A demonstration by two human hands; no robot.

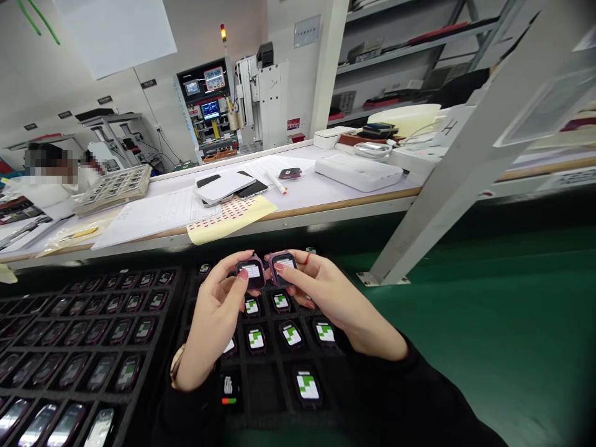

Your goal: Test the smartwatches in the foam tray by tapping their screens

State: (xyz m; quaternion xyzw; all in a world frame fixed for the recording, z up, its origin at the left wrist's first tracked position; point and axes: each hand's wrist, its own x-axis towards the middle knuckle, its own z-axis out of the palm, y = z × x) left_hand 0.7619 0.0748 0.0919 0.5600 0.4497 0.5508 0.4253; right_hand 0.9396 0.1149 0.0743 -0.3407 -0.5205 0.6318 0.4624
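My left hand grips a smartwatch with a purple case, its thumb on the lit white screen. Side by side with it, a second purple smartwatch is pinched in my right hand, thumb across its screen. Both watches are held above a black foam tray with square compartments. Several watches in the tray show green and white screens, such as one lit watch near the front. A watch with a different, dark display lies at the tray's front left. My hands hide some compartments.
Another black tray full of watches lies to the left. Behind is a workbench with phones, papers, a yellow sticker sheet and a white box. A slanted metal post stands at right. Another person is at far left.
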